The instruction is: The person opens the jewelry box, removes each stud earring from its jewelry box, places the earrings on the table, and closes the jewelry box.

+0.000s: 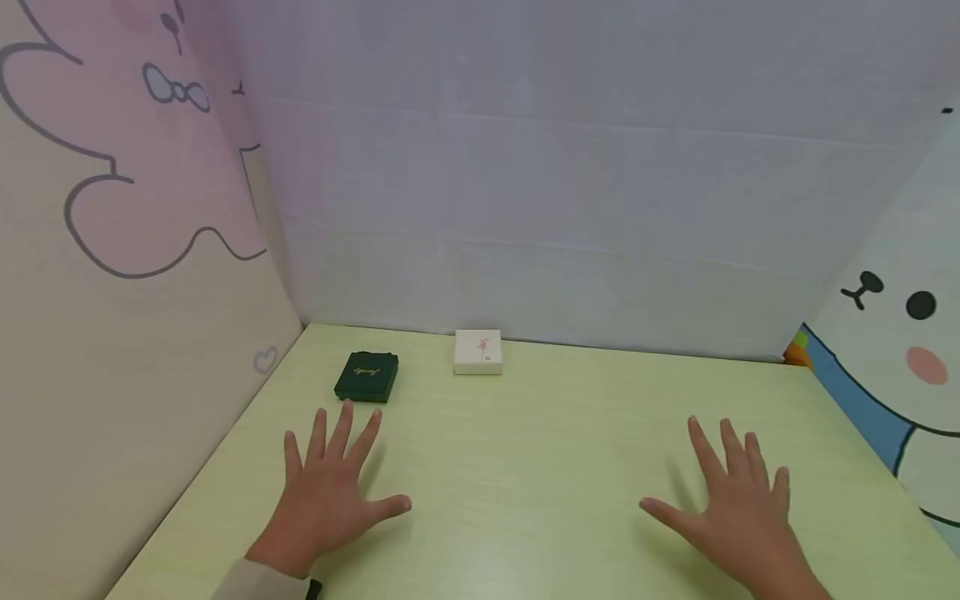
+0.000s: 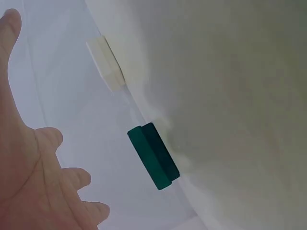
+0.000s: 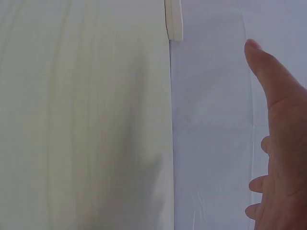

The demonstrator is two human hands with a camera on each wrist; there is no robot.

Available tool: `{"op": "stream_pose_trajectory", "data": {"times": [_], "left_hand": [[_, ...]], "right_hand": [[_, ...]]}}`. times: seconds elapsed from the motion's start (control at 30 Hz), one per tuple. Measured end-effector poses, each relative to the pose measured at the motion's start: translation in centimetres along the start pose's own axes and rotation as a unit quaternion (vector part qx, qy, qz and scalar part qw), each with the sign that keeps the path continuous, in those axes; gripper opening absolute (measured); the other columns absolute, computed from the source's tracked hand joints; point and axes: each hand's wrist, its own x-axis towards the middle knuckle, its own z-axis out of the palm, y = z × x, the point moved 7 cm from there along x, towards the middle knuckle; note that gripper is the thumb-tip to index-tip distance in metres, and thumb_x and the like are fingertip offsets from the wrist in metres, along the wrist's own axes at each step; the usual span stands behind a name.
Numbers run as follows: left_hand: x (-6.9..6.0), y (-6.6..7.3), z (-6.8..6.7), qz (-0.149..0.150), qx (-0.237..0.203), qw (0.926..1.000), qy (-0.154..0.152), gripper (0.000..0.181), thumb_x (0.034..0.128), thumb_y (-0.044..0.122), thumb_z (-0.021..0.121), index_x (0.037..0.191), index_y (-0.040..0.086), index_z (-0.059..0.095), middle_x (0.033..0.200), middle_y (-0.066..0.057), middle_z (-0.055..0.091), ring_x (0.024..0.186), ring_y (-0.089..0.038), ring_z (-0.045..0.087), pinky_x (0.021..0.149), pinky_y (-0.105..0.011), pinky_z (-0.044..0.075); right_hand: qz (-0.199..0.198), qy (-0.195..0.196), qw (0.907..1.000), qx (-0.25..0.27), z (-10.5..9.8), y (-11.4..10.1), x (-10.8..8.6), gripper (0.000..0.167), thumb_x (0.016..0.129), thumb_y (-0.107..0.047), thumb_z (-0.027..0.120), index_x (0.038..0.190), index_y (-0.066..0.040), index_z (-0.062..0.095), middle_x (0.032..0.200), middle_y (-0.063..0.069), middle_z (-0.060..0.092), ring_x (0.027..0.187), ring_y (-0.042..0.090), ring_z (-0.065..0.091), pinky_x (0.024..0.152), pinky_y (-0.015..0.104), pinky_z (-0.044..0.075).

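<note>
A dark green box [image 1: 367, 377] with gold lettering lies at the table's back left; the left wrist view shows the green box [image 2: 153, 155] from its side. To its right, by the back edge, is a small white box [image 1: 477, 352] with a pink flower print, seen also as a pale box [image 2: 106, 63] and, at the top edge, a pale box [image 3: 174, 20]. My left hand [image 1: 325, 500], fingers spread, is over the table just in front of the green box and holds nothing. On the right, my right hand [image 1: 738, 517] is spread above the table, holding nothing.
The light yellow-green table [image 1: 525, 483] meets a pale cloth [image 1: 555, 183] at its back edge. A left side cloth [image 1: 150, 358] carries a pink cartoon figure, and a right side cloth [image 1: 885, 367] shows a white cartoon face.
</note>
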Motion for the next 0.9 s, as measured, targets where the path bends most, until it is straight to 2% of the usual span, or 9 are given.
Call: {"op": "stream_pose_trajectory", "data": {"times": [0.17, 0.3, 0.43, 0.6, 0.7, 0.8, 0.9], "left_hand": [[1.2, 0.5, 0.0, 0.018, -0.003, 0.9998, 0.001, 0.119, 0.0716, 0.087, 0.067, 0.164, 0.022, 0.029, 0.169, -0.022, 0.016, 0.151, -0.055, 0.006, 0.111, -0.078, -0.002], [2.2, 1.5, 0.2, 0.043, -0.006, 0.9990, -0.007, 0.118, 0.0731, 0.085, 0.067, 0.165, 0.021, 0.028, 0.169, -0.022, 0.016, 0.151, -0.053, 0.010, 0.115, -0.072, 0.003], [3.1, 3.0, 0.3, 0.070, -0.022, 0.9971, -0.019, 0.116, 0.0758, 0.082, 0.069, 0.165, 0.021, 0.027, 0.169, -0.021, 0.015, 0.152, -0.050, 0.014, 0.119, -0.066, 0.008], [4.9, 4.8, 0.7, 0.090, -0.024, 0.9945, -0.049, 0.105, 0.0859, 0.076, 0.063, 0.166, 0.022, 0.023, 0.170, -0.019, 0.014, 0.154, -0.045, 0.014, 0.121, -0.061, 0.009], [6.3, 5.6, 1.5, 0.099, -0.020, 0.9925, -0.069, 0.096, 0.0934, 0.072, 0.056, 0.166, 0.021, 0.020, 0.170, -0.017, 0.015, 0.155, -0.043, 0.014, 0.122, -0.060, 0.009], [7.5, 5.9, 2.3, 0.103, -0.025, 0.9908, -0.084, 0.091, 0.0974, 0.068, 0.053, 0.166, 0.019, 0.019, 0.170, -0.017, 0.017, 0.154, -0.042, 0.016, 0.122, -0.058, 0.011], [8.7, 5.9, 2.9, 0.109, -0.039, 0.9888, -0.094, 0.088, 0.0996, 0.062, 0.054, 0.166, 0.016, 0.020, 0.169, -0.018, 0.020, 0.153, -0.042, 0.021, 0.122, -0.057, 0.014]], "right_hand": [[-0.020, -0.005, 0.9997, 0.014, 0.6, -1.4, 0.8, 0.127, 0.076, -0.083, 0.067, 0.167, -0.019, 0.006, 0.163, 0.036, 0.009, 0.147, 0.061, -0.002, 0.102, 0.085, -0.003], [-0.067, 0.005, 0.9976, 0.017, 1.1, -3.5, 1.5, 0.126, 0.075, -0.085, 0.066, 0.167, -0.021, 0.011, 0.165, 0.032, 0.013, 0.149, 0.058, 0.004, 0.106, 0.082, 0.000], [-0.119, 0.004, 0.9928, 0.005, 1.7, -6.6, 2.2, 0.124, 0.073, -0.089, 0.063, 0.167, -0.022, 0.019, 0.167, 0.026, 0.017, 0.151, 0.053, 0.009, 0.112, 0.076, 0.006], [-0.178, -0.010, 0.9837, -0.020, 3.0, -10.2, 3.1, 0.119, 0.073, -0.087, 0.065, 0.165, -0.021, 0.027, 0.167, 0.022, 0.022, 0.152, 0.049, 0.014, 0.115, 0.071, 0.014], [-0.207, -0.024, 0.9776, -0.034, 4.2, -11.8, 3.4, 0.118, 0.074, -0.086, 0.066, 0.164, -0.020, 0.029, 0.167, 0.021, 0.024, 0.153, 0.048, 0.015, 0.116, 0.069, 0.016], [-0.217, -0.044, 0.9742, -0.046, 5.4, -13.0, 4.2, 0.117, 0.076, -0.086, 0.064, 0.165, -0.020, 0.027, 0.167, 0.020, 0.023, 0.153, 0.046, 0.015, 0.118, 0.067, 0.017], [-0.205, -0.073, 0.9748, -0.049, 6.5, -13.8, 5.6, 0.116, 0.078, -0.086, 0.062, 0.166, -0.021, 0.023, 0.168, 0.019, 0.021, 0.154, 0.045, 0.014, 0.119, 0.065, 0.016]]}}
